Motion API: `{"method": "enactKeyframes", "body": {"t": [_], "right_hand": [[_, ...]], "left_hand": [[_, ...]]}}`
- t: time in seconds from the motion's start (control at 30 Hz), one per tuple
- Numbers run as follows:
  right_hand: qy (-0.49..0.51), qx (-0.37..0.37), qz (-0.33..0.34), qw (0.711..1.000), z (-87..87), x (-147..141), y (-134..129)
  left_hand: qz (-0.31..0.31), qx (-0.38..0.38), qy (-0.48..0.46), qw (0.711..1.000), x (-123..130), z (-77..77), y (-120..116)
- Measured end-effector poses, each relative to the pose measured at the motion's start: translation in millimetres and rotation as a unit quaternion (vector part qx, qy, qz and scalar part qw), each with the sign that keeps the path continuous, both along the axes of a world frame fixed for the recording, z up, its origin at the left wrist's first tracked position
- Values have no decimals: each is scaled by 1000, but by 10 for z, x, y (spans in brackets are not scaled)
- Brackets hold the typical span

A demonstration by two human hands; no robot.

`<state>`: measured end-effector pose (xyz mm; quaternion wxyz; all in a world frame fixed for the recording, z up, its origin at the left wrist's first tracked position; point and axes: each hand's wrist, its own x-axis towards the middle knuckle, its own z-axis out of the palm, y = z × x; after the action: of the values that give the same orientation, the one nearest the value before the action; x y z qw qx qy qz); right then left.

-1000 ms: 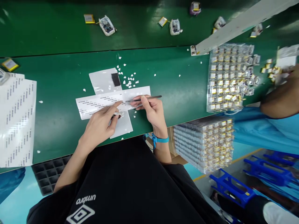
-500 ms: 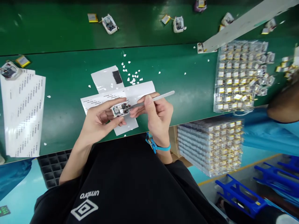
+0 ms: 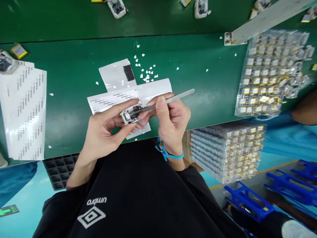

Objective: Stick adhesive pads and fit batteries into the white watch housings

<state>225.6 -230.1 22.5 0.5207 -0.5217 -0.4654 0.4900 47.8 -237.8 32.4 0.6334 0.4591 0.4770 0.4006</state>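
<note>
Head view: left fingers (image 3: 115, 108) gripping a small white electronic module (image 3: 128, 115), right fingers (image 3: 162, 107) pinching steel tweezers (image 3: 179, 97) against it. Possible gouging from a tip slipping under excess pressure.

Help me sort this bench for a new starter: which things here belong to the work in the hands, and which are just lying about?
In use:
- left hand, holding a white-cased circuit module
- right hand, holding flat metal tweezers to the module

Lying about:
- printed label sheets
- white flecks
- bagged pouch batteries
- stacked battery trays
- blue plastic racks
</note>
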Motion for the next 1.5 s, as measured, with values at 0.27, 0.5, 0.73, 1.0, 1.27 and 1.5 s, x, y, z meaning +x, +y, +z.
{"method": "enactKeyframes", "body": {"t": [0.27, 0.5, 0.73, 1.0, 1.27, 1.5], "right_hand": [[19, -4, 6, 1000, -29, -14, 5], [54, 0, 11, 998, -95, -23, 11], [99, 26, 21, 995, -112, -29, 26], [42, 18, -9, 999, -84, -81, 18], [50, 51, 10, 997, -109, -101, 49], [1, 108, -23, 994, -23, 192, 202]], "left_hand": [[-5, -3, 44, 999, -14, 18, -21], [-3, 5, 42, 999, -6, 21, -38], [7, 107, 29, 994, -1, -114, -67], [21, 89, 49, 995, 18, -75, -66], [41, 109, 50, 992, 28, -113, -8], [10, 102, 58, 993, -36, -184, 7]]}}
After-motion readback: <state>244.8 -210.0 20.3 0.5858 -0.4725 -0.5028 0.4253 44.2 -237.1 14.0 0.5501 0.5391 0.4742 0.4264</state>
